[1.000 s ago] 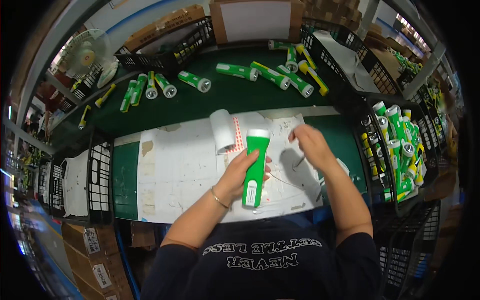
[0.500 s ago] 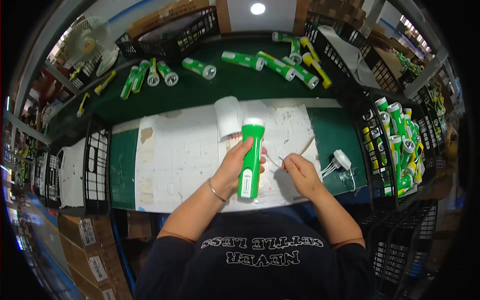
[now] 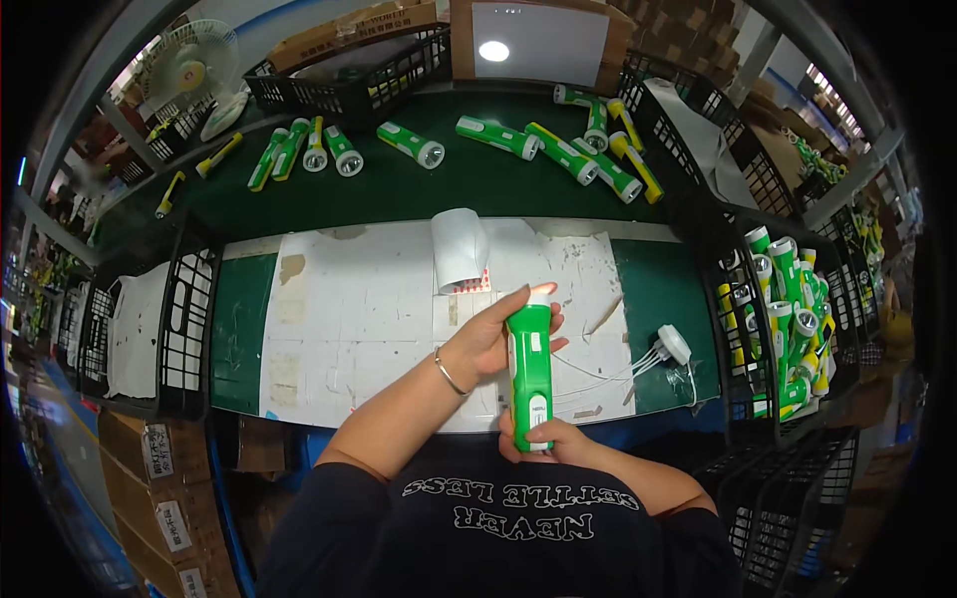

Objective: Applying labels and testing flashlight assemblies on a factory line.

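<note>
While both hands work close to the body, the left hand [image 3: 485,339] wraps its fingers around the upper part of a green flashlight [image 3: 529,374], thumb and fingertips closed on its sides. The right hand [image 3: 551,439] grips the lower end, fingers curled shut around it. That flashlight stands lengthwise over the near edge of the white paper mat [image 3: 369,319]. Just beyond lies a curled sheet of labels [image 3: 459,249], to the right a white charger cable [image 3: 670,347], and farther off loose flashlights [image 3: 498,137].
</note>
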Demonstrator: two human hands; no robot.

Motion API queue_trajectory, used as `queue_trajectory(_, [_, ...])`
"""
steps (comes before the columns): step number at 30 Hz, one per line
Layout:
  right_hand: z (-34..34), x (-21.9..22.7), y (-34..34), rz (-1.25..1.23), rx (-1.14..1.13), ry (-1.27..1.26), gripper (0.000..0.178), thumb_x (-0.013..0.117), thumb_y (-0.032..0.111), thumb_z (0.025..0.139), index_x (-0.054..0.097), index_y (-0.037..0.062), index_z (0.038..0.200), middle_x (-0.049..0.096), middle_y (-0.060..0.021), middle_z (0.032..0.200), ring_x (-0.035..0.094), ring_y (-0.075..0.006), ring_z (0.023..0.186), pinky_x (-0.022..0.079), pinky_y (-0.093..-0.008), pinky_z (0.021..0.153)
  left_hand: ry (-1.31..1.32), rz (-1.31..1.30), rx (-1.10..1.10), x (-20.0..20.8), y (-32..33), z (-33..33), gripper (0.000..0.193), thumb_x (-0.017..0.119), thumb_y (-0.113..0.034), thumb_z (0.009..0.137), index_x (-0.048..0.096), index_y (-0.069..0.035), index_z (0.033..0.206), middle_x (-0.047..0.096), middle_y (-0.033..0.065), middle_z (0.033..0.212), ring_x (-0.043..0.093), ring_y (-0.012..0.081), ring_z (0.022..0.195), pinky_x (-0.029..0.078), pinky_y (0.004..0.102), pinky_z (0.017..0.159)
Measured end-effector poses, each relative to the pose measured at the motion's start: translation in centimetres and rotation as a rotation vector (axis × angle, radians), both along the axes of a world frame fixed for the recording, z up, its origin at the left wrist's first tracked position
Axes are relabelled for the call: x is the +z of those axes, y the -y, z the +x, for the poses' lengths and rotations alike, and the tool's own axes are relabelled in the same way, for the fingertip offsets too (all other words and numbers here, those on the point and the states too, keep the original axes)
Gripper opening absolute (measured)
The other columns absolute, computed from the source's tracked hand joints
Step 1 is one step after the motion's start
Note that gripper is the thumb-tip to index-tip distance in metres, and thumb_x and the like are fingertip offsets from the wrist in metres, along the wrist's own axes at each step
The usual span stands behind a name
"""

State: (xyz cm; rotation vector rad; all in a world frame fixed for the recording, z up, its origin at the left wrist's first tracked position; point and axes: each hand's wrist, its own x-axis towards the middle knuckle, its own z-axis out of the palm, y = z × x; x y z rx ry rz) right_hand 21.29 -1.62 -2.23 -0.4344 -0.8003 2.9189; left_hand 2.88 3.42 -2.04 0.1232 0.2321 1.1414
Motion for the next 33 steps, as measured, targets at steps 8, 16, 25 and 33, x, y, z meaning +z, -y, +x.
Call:
queue_trajectory(8, [-0.7, 1.0, 0.7, 0.192, -0.08, 0.464, 0.019, 0.059, 0.027, 0.086, 0.052, 0.0106, 0.094, 0.054, -0.0022, 0.071, 0.037, -0.0057, 0.048, 0.028, -0.0198, 0.043, -0.642, -0.09, 0.111, 0.4, -0.8, 1.4, 0.036, 0.064, -0.019, 0.083, 0.052, -0.002, 0.112, 0.061, 0.0125, 0.093, 0.062, 0.0222, 0.09, 0.052, 0.0341, 0.074])
queue_trajectory(16, [-0.6, 0.1, 0.0, 0.307, -0.038, 0.315, 0.017, 0.057, 0.025, 0.088, 0.051, 0.0099, 0.092, 0.054, -0.002, 0.075, 0.039, -0.0051, 0.056, 0.029, -0.0193, 0.048, -0.392, -0.1, -0.075, 1.7, -1.2, 0.3, 0.047, 0.06, -0.02, 0.085, 0.046, -0.007, 0.127, 0.055, 0.0122, 0.109, 0.054, 0.0227, 0.107, 0.047, 0.0442, 0.087])
queue_trajectory(25, [-0.2, 0.4, -0.6, 0.06, -0.088, 0.263, 0.019, 0.059, 0.026, 0.087, 0.052, 0.0089, 0.093, 0.052, -0.0009, 0.071, 0.033, -0.005, 0.043, 0.022, -0.0206, 0.039, -0.388, -0.041, -0.036, 1.4, 1.4, 2.1, 0.044, 0.05, -0.03, 0.092, 0.037, -0.01, 0.129, 0.054, 0.0142, 0.107, 0.056, 0.0254, 0.102, 0.048, 0.0452, 0.087])
queue_trajectory(33, [-0.3, 1.6, -3.2, 0.092, -0.046, 0.359, 0.029, 0.042, 0.036, 0.094, 0.047, 0.0078, 0.101, 0.05, -0.0024, 0.07, 0.033, -0.0062, 0.043, 0.023, -0.0203, 0.038, -0.617, -0.131, 0.228, 1.7, 2.7, 1.6, 0.035, 0.046, -0.034, 0.094, 0.035, -0.011, 0.118, 0.053, 0.0124, 0.093, 0.057, 0.02, 0.075, 0.053, 0.0332, 0.061])
